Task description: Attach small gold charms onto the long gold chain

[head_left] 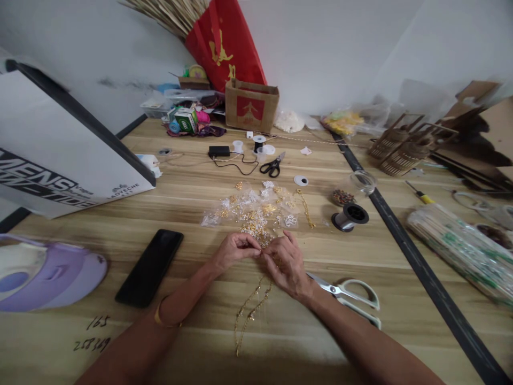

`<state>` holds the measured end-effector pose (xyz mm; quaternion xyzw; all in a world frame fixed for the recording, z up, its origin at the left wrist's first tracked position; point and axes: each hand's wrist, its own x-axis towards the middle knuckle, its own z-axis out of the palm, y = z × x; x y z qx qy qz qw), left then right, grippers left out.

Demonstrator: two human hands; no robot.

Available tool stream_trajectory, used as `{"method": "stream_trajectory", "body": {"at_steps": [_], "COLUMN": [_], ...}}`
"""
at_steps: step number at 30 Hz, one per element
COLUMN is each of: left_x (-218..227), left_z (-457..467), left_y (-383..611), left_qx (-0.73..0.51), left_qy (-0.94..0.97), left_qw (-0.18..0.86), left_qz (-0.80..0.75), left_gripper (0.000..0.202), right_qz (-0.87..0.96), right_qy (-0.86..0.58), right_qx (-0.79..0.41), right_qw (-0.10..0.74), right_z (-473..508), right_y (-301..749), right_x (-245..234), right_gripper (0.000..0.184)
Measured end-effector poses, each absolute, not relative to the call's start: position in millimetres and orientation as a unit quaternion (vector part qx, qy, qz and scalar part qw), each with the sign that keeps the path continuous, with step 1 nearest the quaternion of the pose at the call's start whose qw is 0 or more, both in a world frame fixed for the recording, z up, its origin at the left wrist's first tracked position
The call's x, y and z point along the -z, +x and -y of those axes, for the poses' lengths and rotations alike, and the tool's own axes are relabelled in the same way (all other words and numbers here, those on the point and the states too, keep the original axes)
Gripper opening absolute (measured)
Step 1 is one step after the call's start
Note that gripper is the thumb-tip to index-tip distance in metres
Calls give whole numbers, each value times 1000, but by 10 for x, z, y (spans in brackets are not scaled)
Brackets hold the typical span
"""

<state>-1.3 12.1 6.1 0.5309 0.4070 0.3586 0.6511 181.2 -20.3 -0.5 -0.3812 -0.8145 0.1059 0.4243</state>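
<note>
- The left hand point(234, 251) has its thumb and first finger pinched narrow, but what is between the tips is too tiny to see
- The right hand point(286, 267) is bent in close, with its finger and thumb tips right by the left hand's tips, and I cannot tell if it grips anything
- A gold chain point(252, 315) with little dangly bits lies on the table point(200, 342) in a long loop, just below the right hand; its top goes up to that hand, where I lose sight of it
- A heap of shiny gold and clear bits point(256, 219) sits just past the fingers, some in see-through bags, and the small shapes are hard to make out
- A short gold chain piece point(305, 208) lies to the right of the heap
- The white-handled scissors point(356, 294) lie by the right wrist, which hides the blade tips
- A black phone point(150, 267) lies to the left of the left arm
- The purple visor point(60, 272) and the big white box point(60, 144) are cut off by the left edge
- The pack of sticks point(460, 246) on the far right is blurry
</note>
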Motion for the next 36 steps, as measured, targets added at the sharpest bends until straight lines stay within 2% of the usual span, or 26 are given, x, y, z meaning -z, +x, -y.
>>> {"method": "stream_trajectory", "body": {"at_steps": [15, 36], "left_x": [-85, -91], "left_z": [-111, -106], "left_y": [-12, -14], "left_qx": [-350, -341], "left_qy": [533, 542], "left_qw": [651, 642], "left_qz": [-412, -422], "left_gripper": [11, 16], "right_qz": [814, 816], "right_qy": [-382, -383], "right_qx": [-106, -101], "right_qw": [424, 422], "right_z": [204, 211], "right_y": [1810, 1808], "right_x": [-2, -10], "right_gripper": [6, 6]}}
